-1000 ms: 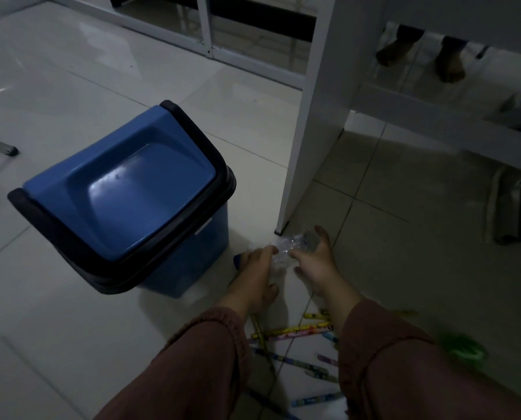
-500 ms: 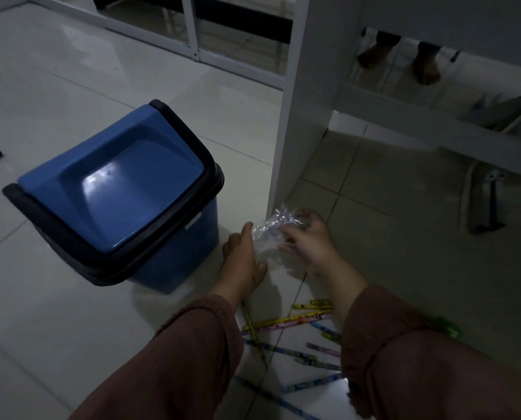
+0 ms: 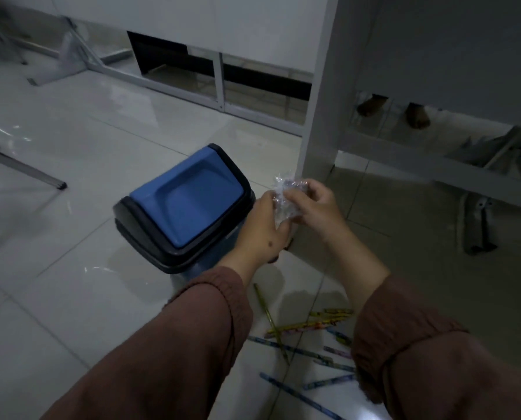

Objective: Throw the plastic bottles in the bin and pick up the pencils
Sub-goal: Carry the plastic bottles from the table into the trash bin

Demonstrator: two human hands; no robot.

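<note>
A crumpled clear plastic bottle is held up in the air between both hands. My left hand grips its lower side and my right hand grips its upper right side. Just to the left stands the blue bin with a black rim and a closed blue swing lid. Several coloured pencils lie scattered on the white tiled floor below my forearms, partly hidden by my brown sleeves.
A white desk leg stands right behind my hands, with a crossbar running right. Another person's bare feet show under the desk. A metal chair leg lies at the left. A metal bracket stands at right.
Both hands have lifted the crumpled bottle off the floor and away from the pencils. The view has risen and pulled back, so the bin looks smaller and sits beside my hands.
</note>
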